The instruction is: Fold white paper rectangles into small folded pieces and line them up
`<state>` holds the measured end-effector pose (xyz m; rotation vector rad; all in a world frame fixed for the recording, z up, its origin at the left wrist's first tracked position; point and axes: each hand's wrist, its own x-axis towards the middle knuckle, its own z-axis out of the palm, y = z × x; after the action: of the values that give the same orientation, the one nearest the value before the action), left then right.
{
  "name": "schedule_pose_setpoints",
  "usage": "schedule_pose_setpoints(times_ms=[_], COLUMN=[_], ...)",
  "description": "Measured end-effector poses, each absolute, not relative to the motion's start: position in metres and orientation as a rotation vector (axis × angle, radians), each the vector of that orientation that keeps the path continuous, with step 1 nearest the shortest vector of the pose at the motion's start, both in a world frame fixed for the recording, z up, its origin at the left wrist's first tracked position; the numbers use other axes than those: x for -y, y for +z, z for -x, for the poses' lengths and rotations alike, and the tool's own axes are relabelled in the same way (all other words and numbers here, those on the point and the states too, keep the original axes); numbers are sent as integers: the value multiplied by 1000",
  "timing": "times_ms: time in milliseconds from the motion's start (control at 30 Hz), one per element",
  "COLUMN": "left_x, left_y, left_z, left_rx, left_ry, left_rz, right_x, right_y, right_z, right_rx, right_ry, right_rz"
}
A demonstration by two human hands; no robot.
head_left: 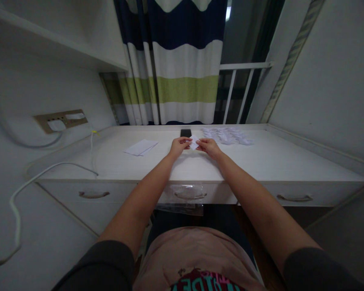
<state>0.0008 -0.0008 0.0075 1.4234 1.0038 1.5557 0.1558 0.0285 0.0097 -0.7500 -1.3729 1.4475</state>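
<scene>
Between my two hands, a little above the desk, is a small white piece of folded paper [194,142]. My left hand [180,146] pinches its left side with thumb and fingers. On its right side my right hand [210,147] grips it in the same way. Several folded white paper pieces [227,135] lie in rows on the desk just beyond my right hand. A small stack of flat white paper sheets [141,147] rests to the left of my left hand. Directly behind the held paper sits a small black object [186,133], partly covered by my fingers.
The white desk [115,165] has drawers along its front, with clear plastic [182,208] hanging at the middle one. A white cable [60,163] crosses the desk's left end near a wall socket [60,120]. A striped curtain [186,72] hangs behind, and a wall closes the right side.
</scene>
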Motion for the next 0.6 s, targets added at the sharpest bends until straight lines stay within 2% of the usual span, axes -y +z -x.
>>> schedule_pose_setpoints(times_ms=[300,600], left_x=[2,7], left_y=[8,8], left_z=[0,-4], left_rx=[-1017,-1045], left_ry=[1557,1469], left_rz=[-1418,-1509], right_x=[-23,-34], right_y=[12,4], right_z=[-157,-158], right_rx=[1389,1517], right_ry=[1481,1372], right_rz=[780,813])
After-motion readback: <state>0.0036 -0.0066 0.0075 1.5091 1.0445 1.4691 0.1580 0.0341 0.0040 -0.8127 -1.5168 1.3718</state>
